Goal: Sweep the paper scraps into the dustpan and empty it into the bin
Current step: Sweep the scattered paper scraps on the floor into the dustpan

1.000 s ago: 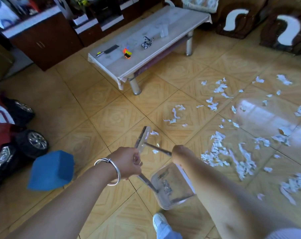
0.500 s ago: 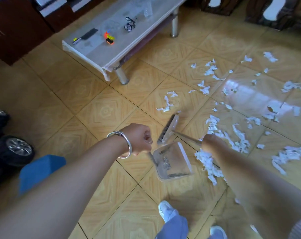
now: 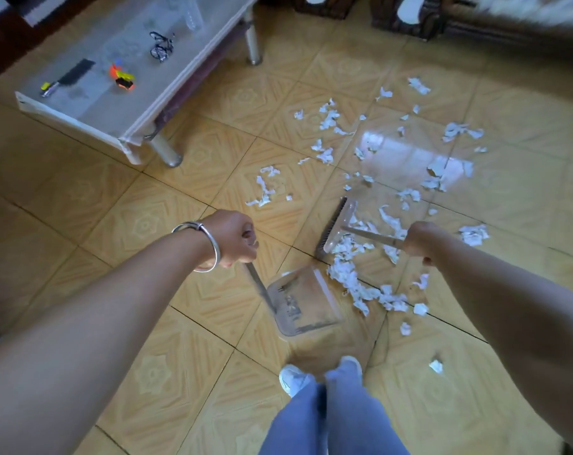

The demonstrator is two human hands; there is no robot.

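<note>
While white paper scraps (image 3: 354, 277) lie strewn across the tan tiled floor (image 3: 114, 221), a person stands over them with a tool in each fist. Left hand (image 3: 234, 239), a silver bangle (image 3: 201, 246) at the wrist, curls round the dustpan (image 3: 305, 302) handle; the clear pan rests on the tiles with the nearest heap just beside its open lip. Right hand (image 3: 418, 243) grips the broom (image 3: 336, 226), its bristles touching that heap. A low table (image 3: 91, 103) stands behind.

Table (image 3: 81, 123) far end cut by top edge; items on it blurred; bin unseen.
</note>
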